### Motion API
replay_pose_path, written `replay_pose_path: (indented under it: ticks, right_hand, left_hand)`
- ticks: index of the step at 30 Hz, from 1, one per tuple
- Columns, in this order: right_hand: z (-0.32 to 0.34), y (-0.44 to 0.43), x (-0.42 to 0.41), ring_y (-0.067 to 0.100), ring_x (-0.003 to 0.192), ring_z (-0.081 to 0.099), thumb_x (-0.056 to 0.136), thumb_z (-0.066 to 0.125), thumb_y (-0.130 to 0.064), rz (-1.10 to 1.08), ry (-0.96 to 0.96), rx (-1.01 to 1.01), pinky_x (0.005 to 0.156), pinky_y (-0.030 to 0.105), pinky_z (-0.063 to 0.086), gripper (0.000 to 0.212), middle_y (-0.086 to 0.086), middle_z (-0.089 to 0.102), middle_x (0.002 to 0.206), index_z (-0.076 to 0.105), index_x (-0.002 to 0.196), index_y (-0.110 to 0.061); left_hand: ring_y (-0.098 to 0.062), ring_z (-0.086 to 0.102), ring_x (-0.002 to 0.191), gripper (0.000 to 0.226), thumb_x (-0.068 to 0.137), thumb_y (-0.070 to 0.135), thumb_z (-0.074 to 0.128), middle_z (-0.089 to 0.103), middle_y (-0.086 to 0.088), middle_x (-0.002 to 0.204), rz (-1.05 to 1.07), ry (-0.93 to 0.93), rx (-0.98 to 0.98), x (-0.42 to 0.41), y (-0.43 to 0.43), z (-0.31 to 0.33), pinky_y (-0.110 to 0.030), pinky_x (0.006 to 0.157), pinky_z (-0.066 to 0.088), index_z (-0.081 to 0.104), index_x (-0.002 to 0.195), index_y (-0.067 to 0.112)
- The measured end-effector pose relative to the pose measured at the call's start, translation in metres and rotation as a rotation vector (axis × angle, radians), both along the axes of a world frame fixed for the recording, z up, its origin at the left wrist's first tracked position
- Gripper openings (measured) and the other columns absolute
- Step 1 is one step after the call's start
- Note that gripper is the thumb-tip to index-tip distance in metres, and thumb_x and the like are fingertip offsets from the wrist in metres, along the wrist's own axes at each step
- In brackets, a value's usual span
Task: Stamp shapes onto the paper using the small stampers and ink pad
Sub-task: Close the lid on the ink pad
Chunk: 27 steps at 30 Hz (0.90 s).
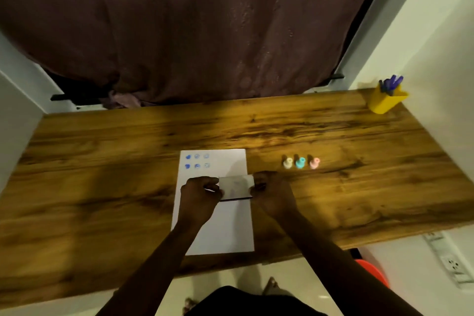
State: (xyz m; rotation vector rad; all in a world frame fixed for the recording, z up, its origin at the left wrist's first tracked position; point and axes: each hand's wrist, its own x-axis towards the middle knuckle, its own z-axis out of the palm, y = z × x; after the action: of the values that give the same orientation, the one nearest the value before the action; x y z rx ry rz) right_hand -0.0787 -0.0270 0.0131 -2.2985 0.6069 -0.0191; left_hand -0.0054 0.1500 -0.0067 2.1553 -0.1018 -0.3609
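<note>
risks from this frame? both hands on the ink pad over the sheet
1. The ink pad is held by the left hand and right hand directly over the paper; a slip could smear blank paper.
2. The blue stamped shapes lie just beyond the hands; a drag could smudge them.
3. The three stampers stand near the right hand; a sweep might topple them.
</note>
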Motion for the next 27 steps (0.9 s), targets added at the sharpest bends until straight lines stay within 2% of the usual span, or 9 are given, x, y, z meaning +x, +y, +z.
replay_pose_path:
  ticks: [4, 5, 9, 11, 13, 15, 18, 22, 27]
  right_hand:
    - [-0.002, -0.038, -0.014, 0.019, 0.102, 0.072, 0.086, 0.074, -0.013, -0.060, 0.022, -0.020, 0.088, 0.029, 0.057, 0.027, 0.004, 0.076, 0.111, 0.072, 0.113, -0.012]
    - [-0.004, -0.048, -0.017, 0.019, 0.100, 0.072, 0.086, 0.074, -0.013, -0.078, 0.031, -0.023, 0.085, 0.026, 0.055, 0.026, 0.004, 0.076, 0.109, 0.072, 0.112, -0.011]
    - [-0.011, -0.083, -0.029, 0.020, 0.098, 0.072, 0.085, 0.075, -0.015, -0.146, 0.074, -0.010, 0.087, 0.031, 0.057, 0.027, 0.004, 0.075, 0.105, 0.071, 0.111, -0.012]
    - [-0.014, -0.098, -0.034, 0.020, 0.096, 0.072, 0.084, 0.075, -0.017, -0.168, 0.096, -0.021, 0.085, 0.033, 0.057, 0.023, 0.004, 0.076, 0.102, 0.072, 0.106, -0.012]
    - [-0.018, -0.110, -0.037, 0.022, 0.094, 0.072, 0.083, 0.076, -0.020, -0.176, 0.109, -0.035, 0.086, 0.036, 0.058, 0.020, 0.005, 0.076, 0.100, 0.073, 0.102, -0.011]
    - [-0.020, -0.120, -0.040, 0.022, 0.095, 0.072, 0.082, 0.077, -0.021, -0.175, 0.120, -0.041, 0.087, 0.038, 0.058, 0.021, 0.004, 0.077, 0.100, 0.074, 0.101, -0.012]
    - [-0.024, -0.132, -0.044, 0.022, 0.095, 0.072, 0.082, 0.077, -0.022, -0.172, 0.144, -0.030, 0.087, 0.038, 0.058, 0.023, 0.005, 0.077, 0.101, 0.074, 0.102, -0.012]
    - [-0.028, -0.143, -0.047, 0.023, 0.098, 0.072, 0.083, 0.074, -0.021, -0.147, 0.144, -0.005, 0.088, 0.037, 0.058, 0.026, 0.005, 0.077, 0.105, 0.074, 0.108, -0.012]
    - [-0.033, -0.148, -0.048, 0.025, 0.102, 0.071, 0.086, 0.073, -0.019, -0.114, 0.140, 0.000, 0.088, 0.033, 0.056, 0.025, 0.007, 0.076, 0.109, 0.075, 0.110, -0.012]
  left_hand:
    - [-0.009, 0.070, 0.082, 0.035, 0.078, 0.010, 0.085, 0.079, -0.003, 0.100, -0.080, -0.036, 0.044, -0.006, -0.040, -0.006, -0.008, 0.071, 0.048, 0.076, 0.113, 0.010]
    - [-0.009, 0.069, 0.082, 0.035, 0.079, 0.011, 0.085, 0.080, -0.004, 0.102, -0.098, -0.034, 0.041, -0.008, -0.051, -0.007, -0.008, 0.070, 0.049, 0.077, 0.113, 0.010]
    - [-0.019, 0.075, 0.093, 0.026, 0.081, 0.012, 0.083, 0.076, 0.000, 0.098, -0.154, 0.011, 0.021, -0.017, -0.087, -0.009, -0.028, 0.082, 0.062, 0.079, 0.106, 0.011]
    - [-0.020, 0.076, 0.095, 0.021, 0.080, 0.012, 0.083, 0.075, 0.004, 0.093, -0.159, 0.012, 0.016, -0.021, -0.103, -0.013, -0.019, 0.075, 0.058, 0.080, 0.101, 0.014]
    - [-0.022, 0.076, 0.096, 0.020, 0.080, 0.013, 0.082, 0.080, -0.002, 0.101, -0.163, 0.005, 0.027, -0.025, -0.117, -0.017, -0.008, 0.069, 0.047, 0.080, 0.100, 0.015]
    - [-0.023, 0.077, 0.093, 0.017, 0.080, 0.014, 0.082, 0.080, -0.003, 0.100, -0.163, 0.005, 0.046, -0.028, -0.128, -0.020, -0.006, 0.066, 0.042, 0.080, 0.097, 0.015]
    - [-0.022, 0.076, 0.088, 0.012, 0.080, 0.017, 0.083, 0.074, 0.005, 0.087, -0.158, 0.008, 0.057, -0.033, -0.141, -0.027, -0.010, 0.066, 0.042, 0.077, 0.091, 0.016]
    - [-0.025, 0.075, 0.094, 0.021, 0.081, 0.018, 0.083, 0.079, -0.008, 0.105, -0.156, 0.015, 0.078, -0.036, -0.151, -0.035, -0.023, 0.079, 0.047, 0.076, 0.100, 0.013]
    - [-0.031, 0.071, 0.105, 0.033, 0.085, 0.020, 0.080, 0.072, -0.012, 0.116, -0.124, 0.077, 0.080, -0.038, -0.157, -0.042, -0.027, 0.085, 0.046, 0.067, 0.113, 0.008]
